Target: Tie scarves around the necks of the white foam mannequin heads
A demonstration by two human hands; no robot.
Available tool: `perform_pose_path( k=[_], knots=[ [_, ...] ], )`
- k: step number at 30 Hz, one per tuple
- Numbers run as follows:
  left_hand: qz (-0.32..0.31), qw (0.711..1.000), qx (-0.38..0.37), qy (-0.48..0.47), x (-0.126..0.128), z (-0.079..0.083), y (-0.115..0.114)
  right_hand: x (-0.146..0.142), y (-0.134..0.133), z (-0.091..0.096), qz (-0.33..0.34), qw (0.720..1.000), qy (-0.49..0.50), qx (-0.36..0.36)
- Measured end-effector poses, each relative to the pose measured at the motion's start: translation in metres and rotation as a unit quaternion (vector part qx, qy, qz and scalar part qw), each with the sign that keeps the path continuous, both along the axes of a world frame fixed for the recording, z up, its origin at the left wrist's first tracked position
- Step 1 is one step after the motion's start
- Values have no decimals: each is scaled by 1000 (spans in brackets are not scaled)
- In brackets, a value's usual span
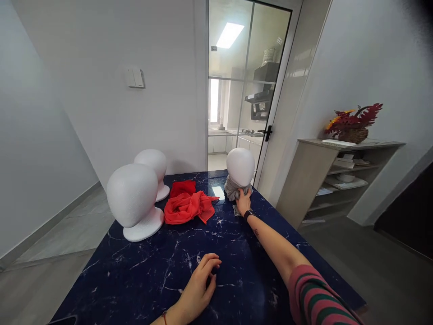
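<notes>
Three white foam mannequin heads stand on a dark blue marble table (pixel 142 280). My right hand (pixel 243 201) reaches far across and grips a grey scarf (pixel 232 189) wrapped round the neck of the far head (pixel 240 166). My left hand (pixel 199 289) rests on the tabletop near me, fingers loosely curled, holding nothing. Two more heads stand at the left, a large near one (pixel 132 195) and one behind it (pixel 152 163). Crumpled red scarves (pixel 185 204) lie between the heads.
A glass door (pixel 246 90) behind the table leads to a kitchen. A wooden shelf unit (pixel 338 176) with a basket of red leaves (pixel 353 123) stands at the right. A dark phone corner (pixel 64 320) shows at the table's near left edge.
</notes>
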State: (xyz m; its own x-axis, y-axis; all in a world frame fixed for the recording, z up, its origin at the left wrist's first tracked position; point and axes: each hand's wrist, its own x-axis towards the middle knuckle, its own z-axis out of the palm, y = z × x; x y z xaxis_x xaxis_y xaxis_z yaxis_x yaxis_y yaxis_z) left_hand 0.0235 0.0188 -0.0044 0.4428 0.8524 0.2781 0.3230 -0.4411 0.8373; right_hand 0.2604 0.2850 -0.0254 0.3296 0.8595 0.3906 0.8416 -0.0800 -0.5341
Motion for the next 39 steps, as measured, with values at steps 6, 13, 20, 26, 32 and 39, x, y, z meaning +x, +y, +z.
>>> perform_pose_path(
  k=[6,13,20,26,32,39],
  knots=[
    [-1,1000,-6,5,0,-1,2,-6,27,10,-20,999,-11,-29],
    [2,1000,1,-5,1,-8,5,-10,46,27,-14,998,-16,-55],
    [56,997,57,14,-5,0,8,-61,-69,42,211,973,-56,77],
    [199,969,147,14,-31,1,32,-132,-187,27,544,837,55,-18],
    [217,962,163,41,-47,-6,48,-155,-192,-4,499,852,152,-42],
    [212,960,173,54,-44,-12,57,-152,-189,-6,484,859,167,-26]
  ],
)
